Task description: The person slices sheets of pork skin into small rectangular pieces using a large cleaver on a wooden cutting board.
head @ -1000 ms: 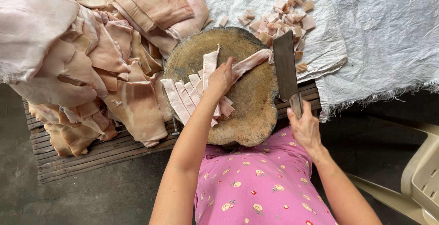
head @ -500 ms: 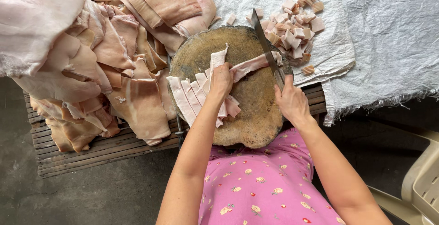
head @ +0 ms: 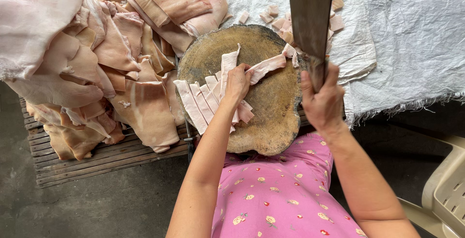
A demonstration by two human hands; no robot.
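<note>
My left hand [head: 237, 82] presses down on a pale strip of pork skin [head: 265, 66] lying across a round wooden chopping block [head: 271, 117]. More long strips [head: 198, 103] fan out beside that hand on the block's left side. My right hand [head: 323, 103] grips the handle of a broad cleaver [head: 310, 13], raised high above the block with its blade pointing away from me.
A big heap of pork skin sheets [head: 97, 49] lies on a slatted wooden pallet [head: 97, 160] at the left. Small cut pieces [head: 283, 22] rest on a white woven sheet [head: 402, 44] behind the block. A beige plastic chair [head: 443, 194] stands at the right.
The cleaver came down onto the strip at the block's right edge, then rose high above the block. My left hand has stayed on the strip.
</note>
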